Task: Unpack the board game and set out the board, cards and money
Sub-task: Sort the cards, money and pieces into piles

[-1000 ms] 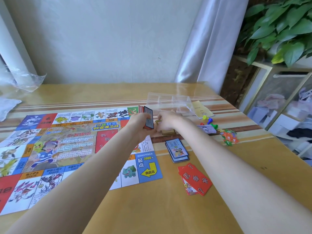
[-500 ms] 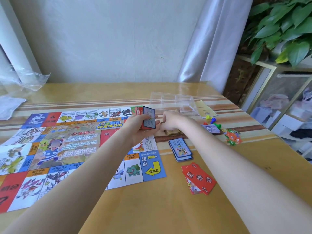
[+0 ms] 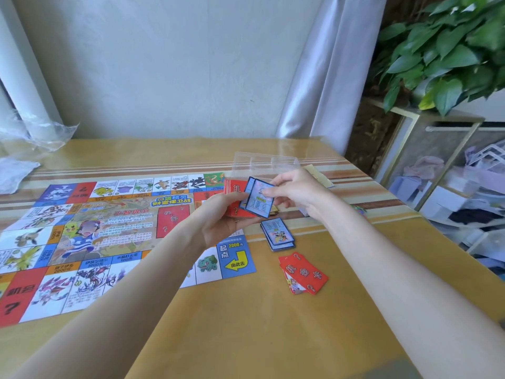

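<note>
The colourful game board (image 3: 90, 236) lies unfolded on the left of the wooden table (image 3: 246, 324). My left hand (image 3: 226, 217) holds a stack of cards (image 3: 237, 198), red ones behind and blue-edged ones in front, above the board's right edge. My right hand (image 3: 297, 190) pinches the front blue card (image 3: 259, 199) of that stack. A pile of blue cards (image 3: 277, 234) lies on the table just right of the board. A small pile of red cards (image 3: 303, 272) lies nearer to me.
A clear plastic tray (image 3: 263, 164) stands behind my hands, with a yellow sheet (image 3: 319, 175) beside it. Crumpled plastic wrap (image 3: 32, 138) is at the back left. A shelf with a leafy plant (image 3: 451, 50) stands right of the table.
My right hand has come back from the tray area and taken hold of the front blue card. My left hand has tilted the stack and drawn it slightly nearer.
</note>
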A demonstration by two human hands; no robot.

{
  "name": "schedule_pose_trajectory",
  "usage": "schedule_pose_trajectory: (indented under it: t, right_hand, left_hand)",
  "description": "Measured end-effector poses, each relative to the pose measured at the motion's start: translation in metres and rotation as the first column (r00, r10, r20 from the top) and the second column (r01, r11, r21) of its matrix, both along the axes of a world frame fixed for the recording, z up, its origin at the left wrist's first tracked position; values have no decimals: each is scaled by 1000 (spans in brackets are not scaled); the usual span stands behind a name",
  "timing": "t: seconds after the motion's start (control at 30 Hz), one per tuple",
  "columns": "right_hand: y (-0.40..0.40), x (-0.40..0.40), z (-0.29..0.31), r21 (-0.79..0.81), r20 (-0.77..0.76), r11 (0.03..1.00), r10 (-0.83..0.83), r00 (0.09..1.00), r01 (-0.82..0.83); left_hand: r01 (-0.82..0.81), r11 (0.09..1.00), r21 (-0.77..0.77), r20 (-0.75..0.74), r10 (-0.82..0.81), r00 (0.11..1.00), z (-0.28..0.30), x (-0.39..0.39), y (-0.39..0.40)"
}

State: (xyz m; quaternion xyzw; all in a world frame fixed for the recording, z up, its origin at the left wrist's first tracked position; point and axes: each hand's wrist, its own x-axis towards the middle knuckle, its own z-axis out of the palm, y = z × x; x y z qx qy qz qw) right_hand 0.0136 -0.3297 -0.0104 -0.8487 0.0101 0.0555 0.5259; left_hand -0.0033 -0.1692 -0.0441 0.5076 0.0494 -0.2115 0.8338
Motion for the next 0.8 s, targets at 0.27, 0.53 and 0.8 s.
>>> schedule_pose_trajectory:
  t: [0.27,0.53,0.8]
  right_hand:
    - [-12,-16,5,153,-86,988,36,996,-23]
    - [-7,-19,0,280,-124,960,52,991,-15]
    - [-24,-20,-5,-306,-136,950,23,990,-64]
  left_hand:
    - [-62,995,78,54,58,997,3,-17,4]
    - [-67,983,174,99,50,994,10,-27,1]
    - [-38,979,201,-43,47,998,2,-30,7]
